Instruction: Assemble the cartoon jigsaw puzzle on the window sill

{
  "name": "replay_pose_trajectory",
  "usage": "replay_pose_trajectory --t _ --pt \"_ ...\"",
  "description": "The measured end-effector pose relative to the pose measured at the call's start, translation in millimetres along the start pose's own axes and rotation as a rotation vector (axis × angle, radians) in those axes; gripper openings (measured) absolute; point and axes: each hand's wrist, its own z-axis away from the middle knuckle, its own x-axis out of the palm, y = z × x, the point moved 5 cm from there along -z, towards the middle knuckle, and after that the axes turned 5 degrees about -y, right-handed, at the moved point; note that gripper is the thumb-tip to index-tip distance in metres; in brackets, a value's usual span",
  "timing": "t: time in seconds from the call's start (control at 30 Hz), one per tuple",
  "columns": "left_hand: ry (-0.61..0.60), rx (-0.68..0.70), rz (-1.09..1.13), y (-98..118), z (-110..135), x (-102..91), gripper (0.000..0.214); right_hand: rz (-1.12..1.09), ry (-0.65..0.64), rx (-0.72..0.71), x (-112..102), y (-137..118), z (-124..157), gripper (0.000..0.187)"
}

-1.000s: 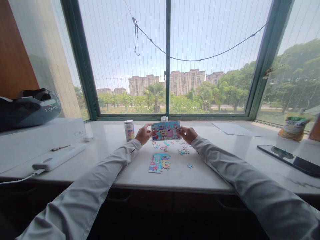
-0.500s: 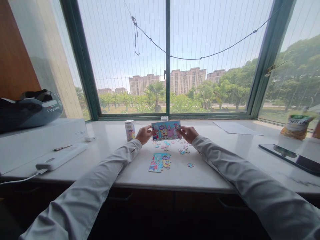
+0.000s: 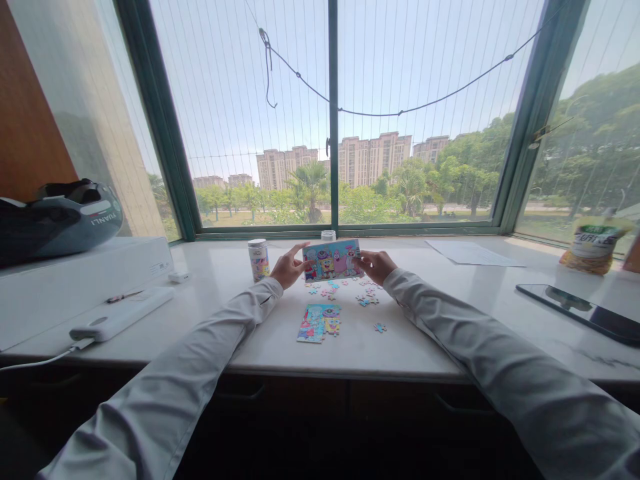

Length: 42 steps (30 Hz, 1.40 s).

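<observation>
A colourful cartoon picture card (image 3: 332,260) stands upright on the white sill (image 3: 430,327), far ahead of me. My left hand (image 3: 289,267) pinches its left edge and my right hand (image 3: 376,266) pinches its right edge. Below the card, several loose puzzle pieces (image 3: 345,292) lie scattered. A partly joined puzzle section (image 3: 319,323) lies flat nearer to me, and one stray piece (image 3: 380,327) sits to its right.
A small printed can (image 3: 258,259) stands left of my left hand. A white power bank (image 3: 120,313) with a cable and a dark helmet (image 3: 55,220) on a white box sit at the left. At the right are a tablet (image 3: 580,312), paper (image 3: 467,254) and a snack bag (image 3: 593,248).
My hands and the card stay in place; the left forefinger has lifted a little off the card's top corner. The view has tilted slightly upward.
</observation>
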Motion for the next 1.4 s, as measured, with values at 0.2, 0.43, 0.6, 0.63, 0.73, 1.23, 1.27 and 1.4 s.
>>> replay_pose_trajectory --t 0.2,0.43,0.6,0.63,0.73,1.23,1.27,1.4 --pt "0.001 -0.02 0.016 -5 -2 1.0 0.064 0.011 -0.002 -0.012 2 1 0 0.032" --pt "0.036 -0.072 -0.005 -15 -5 -0.4 0.066 0.006 -0.035 -0.02 3 2 0 0.032" --pt "0.017 -0.043 -0.034 -11 -4 0.3 0.055 0.016 -0.034 -0.012 2 2 0 0.032" --pt "0.018 -0.036 -0.034 -10 -4 0.1 0.053 0.019 -0.033 -0.008 2 2 0 0.032" --pt "0.006 -0.022 -0.029 -10 -4 0.3 0.05 0.035 -0.039 0.004 3 2 0 0.033" --pt "-0.031 0.011 -0.054 -19 -9 3.8 0.043 0.286 -0.062 0.061 -8 -5 4 0.043" --pt "-0.026 0.009 -0.063 -20 -9 3.3 0.043 0.308 -0.061 0.073 -9 -6 4 0.045" --pt "-0.016 0.014 -0.078 -22 -10 2.1 0.04 0.362 -0.052 0.104 -13 -9 5 0.052"
